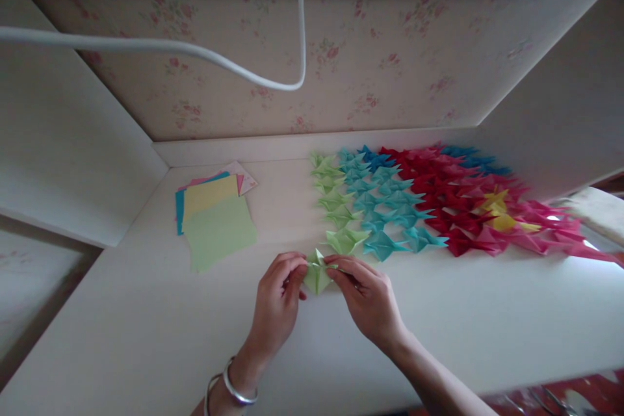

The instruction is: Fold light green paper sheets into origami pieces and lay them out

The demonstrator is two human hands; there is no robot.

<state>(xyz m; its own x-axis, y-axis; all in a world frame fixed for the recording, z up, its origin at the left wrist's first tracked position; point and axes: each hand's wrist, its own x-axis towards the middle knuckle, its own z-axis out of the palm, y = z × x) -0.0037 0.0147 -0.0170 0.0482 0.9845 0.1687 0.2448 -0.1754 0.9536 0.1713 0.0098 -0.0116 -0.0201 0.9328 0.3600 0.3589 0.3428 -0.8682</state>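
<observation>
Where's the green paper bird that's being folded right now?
The small light-green folded paper bird is low in the middle of the head view, held between the left hand and right hand.

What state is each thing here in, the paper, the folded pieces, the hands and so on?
Left hand: fingers pinching the green piece
Right hand: fingers pinching its other side
Green piece: folded, held
Loose sheets: unfolded, overlapping
Folded paper pieces: finished-looking, in close rows
Bracelets: worn on the left wrist
White cord: bent, hanging
</observation>
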